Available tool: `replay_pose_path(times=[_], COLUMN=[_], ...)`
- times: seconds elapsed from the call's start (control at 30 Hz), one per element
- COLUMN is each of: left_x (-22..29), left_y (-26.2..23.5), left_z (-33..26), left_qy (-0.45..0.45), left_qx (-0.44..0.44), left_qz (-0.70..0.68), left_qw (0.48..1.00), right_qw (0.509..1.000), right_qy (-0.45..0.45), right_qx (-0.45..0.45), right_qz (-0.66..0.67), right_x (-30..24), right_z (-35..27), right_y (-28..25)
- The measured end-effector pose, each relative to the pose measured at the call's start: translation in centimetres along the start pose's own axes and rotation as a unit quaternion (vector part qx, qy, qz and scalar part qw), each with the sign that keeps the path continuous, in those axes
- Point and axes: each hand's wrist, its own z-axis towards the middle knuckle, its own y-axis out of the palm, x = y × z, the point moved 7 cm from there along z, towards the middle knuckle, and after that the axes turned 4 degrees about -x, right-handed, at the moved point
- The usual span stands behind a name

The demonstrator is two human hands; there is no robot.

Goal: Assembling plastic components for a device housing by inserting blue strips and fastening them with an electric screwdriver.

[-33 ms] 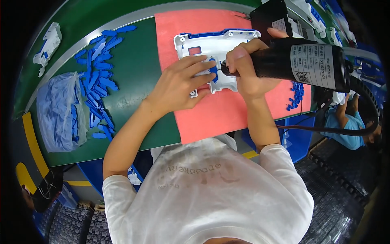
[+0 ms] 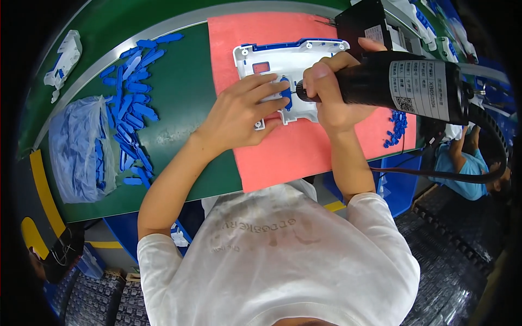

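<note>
A white plastic housing [image 2: 299, 54] with a blue strip along its far edge lies inner side up on the pink mat. Across its near left part lies my left hand [image 2: 242, 111], fingertips on a small blue plastic piece [image 2: 286, 96] inside the housing and thumb by the near edge, steadying it. My right hand [image 2: 334, 95] is wrapped round a black electric screwdriver [image 2: 370, 81], held nearly level. Its front end points left and meets the blue piece; the exact contact of the bit is too small to make out.
Many blue plastic strips [image 2: 130, 108] are heaped left on the green table [image 2: 179, 136], beside a clear bag [image 2: 81, 152] of more. Small blue parts [image 2: 397, 130] lie on the pink mat [image 2: 283, 157] at right. A black cable [image 2: 497, 141] loops behind the screwdriver. A co-worker [image 2: 462, 168] is far right.
</note>
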Motion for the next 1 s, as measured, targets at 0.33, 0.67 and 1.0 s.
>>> replay_pose_path(times=[0.33,0.67,1.0], left_x=[-0.3,-0.5,-0.2], left_y=[0.6,0.9,0.5], left_z=[-0.5,-0.9,-0.6], left_qy=[0.002,-0.005,0.016], left_qx=[-0.005,0.003,-0.013], left_qz=[-0.011,-0.010,0.003], left_qw=[1.000,1.000,1.000], right_qw=[0.999,0.999,0.986], right_qy=[0.027,0.026,-0.082], right_qx=[-0.029,-0.045,0.085], right_qz=[-0.010,0.006,0.115], right_x=[0.3,1.0,-4.4], right_z=[-0.5,-2.3,-0.3], right_y=[0.3,0.3,-4.5])
